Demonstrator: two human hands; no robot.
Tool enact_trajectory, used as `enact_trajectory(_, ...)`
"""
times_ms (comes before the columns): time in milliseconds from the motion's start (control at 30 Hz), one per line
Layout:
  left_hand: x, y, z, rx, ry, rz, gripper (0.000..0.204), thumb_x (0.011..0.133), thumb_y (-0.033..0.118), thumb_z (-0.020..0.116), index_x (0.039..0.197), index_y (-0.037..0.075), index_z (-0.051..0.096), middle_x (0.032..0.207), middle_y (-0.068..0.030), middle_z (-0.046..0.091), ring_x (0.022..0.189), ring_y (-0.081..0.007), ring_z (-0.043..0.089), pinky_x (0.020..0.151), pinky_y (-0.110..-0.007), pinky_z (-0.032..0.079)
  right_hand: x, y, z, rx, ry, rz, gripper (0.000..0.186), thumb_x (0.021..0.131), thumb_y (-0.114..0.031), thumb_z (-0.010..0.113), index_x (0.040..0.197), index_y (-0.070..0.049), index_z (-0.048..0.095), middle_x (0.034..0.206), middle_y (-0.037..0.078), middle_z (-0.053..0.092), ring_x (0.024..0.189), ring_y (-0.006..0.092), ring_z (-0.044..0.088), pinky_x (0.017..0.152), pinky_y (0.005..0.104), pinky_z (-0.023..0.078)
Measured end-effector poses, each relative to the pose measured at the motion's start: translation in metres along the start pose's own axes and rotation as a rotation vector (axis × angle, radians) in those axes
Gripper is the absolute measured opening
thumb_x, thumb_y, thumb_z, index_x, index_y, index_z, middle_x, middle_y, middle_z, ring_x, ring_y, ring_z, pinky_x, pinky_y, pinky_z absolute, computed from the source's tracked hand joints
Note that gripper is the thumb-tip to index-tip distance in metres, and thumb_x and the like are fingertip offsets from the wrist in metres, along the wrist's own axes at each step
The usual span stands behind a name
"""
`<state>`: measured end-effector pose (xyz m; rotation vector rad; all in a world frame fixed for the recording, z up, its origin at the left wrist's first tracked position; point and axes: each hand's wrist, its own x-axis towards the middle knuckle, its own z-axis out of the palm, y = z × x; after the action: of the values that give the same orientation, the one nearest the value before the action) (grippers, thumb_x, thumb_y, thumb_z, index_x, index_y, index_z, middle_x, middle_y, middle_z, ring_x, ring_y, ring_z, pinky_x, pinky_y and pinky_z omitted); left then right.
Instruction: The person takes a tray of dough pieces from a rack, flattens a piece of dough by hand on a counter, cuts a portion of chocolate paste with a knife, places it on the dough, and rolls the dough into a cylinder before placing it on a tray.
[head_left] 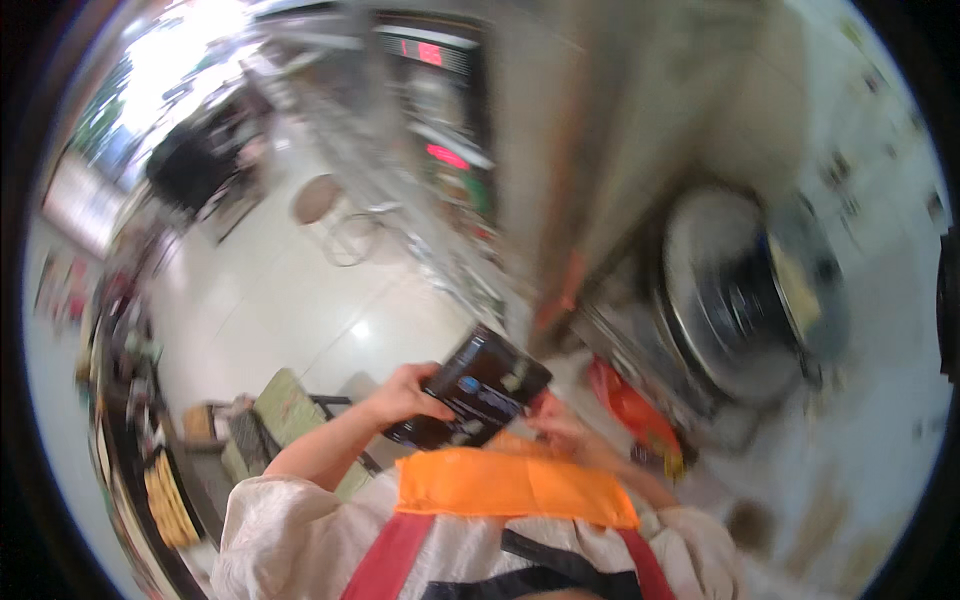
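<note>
A dark, flat rectangular package (478, 387) with a small blue mark is held tilted in front of my body, above an orange waist band (510, 482). My left hand (410, 395) grips its left side, fingers wrapped at the edge with the thumb over the face. My right hand (550, 425) holds the lower right edge, its fingers closed there and slightly blurred. Just right of that hand lies a red and orange bag (630, 405), too blurred to make out further.
A blurred steel counter and wall run along the right, with a large round metal pot (715, 280) and appliances with red displays (430, 55). A stool (318, 198) stands on the tiled floor ahead. A green chair (285, 405) and cluttered shelving (130, 380) are at my left.
</note>
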<state>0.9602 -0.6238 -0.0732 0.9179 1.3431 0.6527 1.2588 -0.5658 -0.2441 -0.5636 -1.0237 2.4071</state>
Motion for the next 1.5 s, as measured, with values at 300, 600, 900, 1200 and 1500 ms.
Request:
enact_trajectory(300, -0.024, -0.087, 0.081, -0.343, 0.321, 0.185, 0.058, 0.085, 0.023, 0.079, 0.131, -0.001, 0.054, 0.118, -0.0062, 0.063, 0.108, -0.0143, 0.057, 0.095, -0.031, 0.047, 0.033, -0.022, 0.008, 0.326, -0.03, 0.219, 0.062, 0.073, 0.005, 0.061, 0.134, -0.001, 0.053, 0.128, 0.011, 0.064, 0.118, 0.0284, 0.061, 0.105, 0.042, 0.048)
enact_trajectory(600, -0.11, -0.11, 0.068, -1.565, 0.328, 0.142, 0.066, 0.092, 0.058, 0.061, 0.127, 0.002, 0.057, 0.119, -0.0137, 0.067, 0.111, -0.0286, 0.064, 0.098, -0.043, 0.051, 0.135, -0.127, 0.176, -0.418, -0.475, 0.205, 0.059, 0.068, 0.003, 0.084, 0.122, 0.004, 0.06, 0.114, 0.012, 0.07, 0.103, 0.0232, 0.067, 0.091, 0.0355, 0.055)
enact_trajectory(900, -0.123, -0.091, -0.151, -1.629, 0.777, 0.37, 0.048, 0.092, 0.041, 0.062, 0.117, 0.001, 0.064, 0.11, -0.0145, 0.071, 0.104, -0.0304, 0.068, 0.097, -0.043, 0.053, 0.355, -0.115, 0.361, -1.323, -1.235, -0.895, 0.065, 0.07, -0.011, 0.075, 0.132, -0.004, 0.056, 0.146, 0.017, 0.049, 0.14, 0.034, 0.041, 0.116, 0.045, 0.031)
enact_trajectory(1200, -0.173, -0.123, -0.384, -1.676, 1.192, 0.654, 0.035, 0.088, 0.023, 0.06, 0.111, -0.003, 0.068, 0.105, -0.0201, 0.072, 0.093, -0.0321, 0.071, 0.084, -0.048, 0.058, 0.613, -0.018, 0.49, -0.229, -0.945, 1.079, 0.064, 0.093, -0.022, 0.069, 0.146, -0.002, 0.04, 0.139, 0.01, 0.054, 0.127, 0.0214, 0.053, 0.105, 0.0421, 0.044)
enact_trajectory(1500, -0.239, -0.144, -0.608, -1.239, 1.429, 0.6, 0.054, 0.078, -0.003, 0.071, 0.128, -0.002, 0.051, 0.11, -0.0143, 0.067, 0.096, -0.0257, 0.068, 0.082, -0.039, 0.058, 0.775, 0.113, 0.637, -0.249, -0.9, 1.098, 0.052, 0.088, -0.004, 0.065, 0.136, 0.001, 0.047, 0.122, 0.013, 0.062, 0.107, 0.0209, 0.064, 0.093, 0.037, 0.054)
